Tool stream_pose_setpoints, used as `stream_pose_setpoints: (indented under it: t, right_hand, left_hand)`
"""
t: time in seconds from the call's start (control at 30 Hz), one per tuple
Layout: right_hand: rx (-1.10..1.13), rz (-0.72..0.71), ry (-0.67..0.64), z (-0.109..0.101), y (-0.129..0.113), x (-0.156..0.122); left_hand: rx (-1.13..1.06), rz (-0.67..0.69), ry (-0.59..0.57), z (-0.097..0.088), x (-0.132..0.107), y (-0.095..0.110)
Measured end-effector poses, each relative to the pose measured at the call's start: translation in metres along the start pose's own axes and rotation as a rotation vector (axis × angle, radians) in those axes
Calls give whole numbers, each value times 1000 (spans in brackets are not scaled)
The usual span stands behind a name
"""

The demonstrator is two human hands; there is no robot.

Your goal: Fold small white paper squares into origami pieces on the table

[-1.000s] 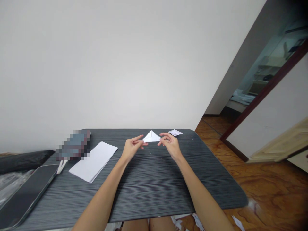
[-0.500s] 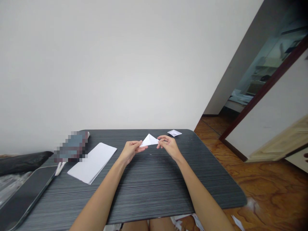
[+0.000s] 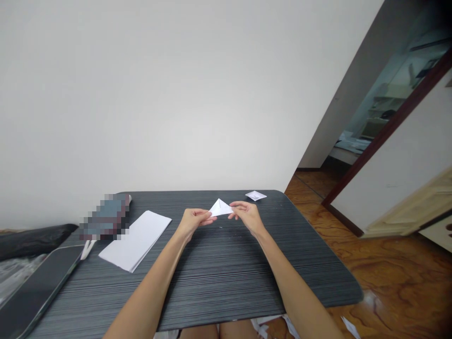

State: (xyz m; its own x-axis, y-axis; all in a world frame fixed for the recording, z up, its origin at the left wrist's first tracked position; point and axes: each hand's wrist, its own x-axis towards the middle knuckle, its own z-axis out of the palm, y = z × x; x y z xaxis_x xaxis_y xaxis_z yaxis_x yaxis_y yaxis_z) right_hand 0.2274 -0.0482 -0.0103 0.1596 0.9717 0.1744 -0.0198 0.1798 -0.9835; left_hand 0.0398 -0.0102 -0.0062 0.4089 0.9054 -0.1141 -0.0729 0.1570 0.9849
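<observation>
A small folded white paper triangle (image 3: 220, 207), its peak pointing away from me, is held above the dark table (image 3: 226, 273). My left hand (image 3: 193, 220) pinches its left corner between thumb and fingers. The right corner is gripped by my right hand (image 3: 247, 214), fingertips closed on it. Behind and to the right of my right hand lies another folded white paper piece (image 3: 255, 195), near the table's far edge. A stack of white paper sheets (image 3: 136, 241) rests to the left of my left hand.
On the left side are a pixelated object (image 3: 106, 216) with a white strap and a dark phone-like slab (image 3: 42, 292). A black bag-like item (image 3: 35, 240) sits beyond the table's left edge. The wall (image 3: 212, 94) rises behind; paper scraps (image 3: 349, 327) lie on the floor.
The paper triangle has tilted slightly, and my left hand's fingers have shifted a little at its corner. Both hands stay on the paper; everything else looks the same.
</observation>
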Motion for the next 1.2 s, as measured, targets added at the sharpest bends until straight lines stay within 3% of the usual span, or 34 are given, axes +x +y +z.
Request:
stream_pose_setpoints:
  t: [0.1, 0.23, 0.33, 0.4, 0.57, 0.67, 0.8, 0.93, 1.03, 1.13, 1.2]
  right_hand:
    - [-30, -15, -30, 0, -2, -1]
    - [-69, 18, -150, 0, -5, -4]
    - [-76, 39, -210, 2, -8, -6]
    - [-44, 31, -193, 5, -9, -7]
    - [110, 46, -156, 18, -9, -10]
    - [144, 60, -186, 24, -7, -13]
    - [39, -75, -189, 24, -5, -12]
    - [-215, -232, -114, 23, -2, -12]
    - [-336, -260, -91, 24, -1, -15]
    - [-315, -201, -140, 23, -3, -17]
    - [-250, -159, -182, 21, -6, -17]
  left_hand:
    - [158, 53, -66, 0, -2, 1]
    - [532, 326, -181, 4, -8, 3]
    - [759, 510, -185, 7, -10, 3]
    - [823, 559, -148, 9, -10, 1]
    - [629, 463, -51, 17, -8, -4]
    - [407, 361, -90, 24, -8, -7]
    - [215, 305, -147, 29, -7, -8]
    - [281, 351, -51, 28, -9, -5]
    - [422, 417, 49, 25, -12, -2]
    - [430, 352, 42, 22, -12, -2]
    - [297, 259, -18, 21, -10, -2]
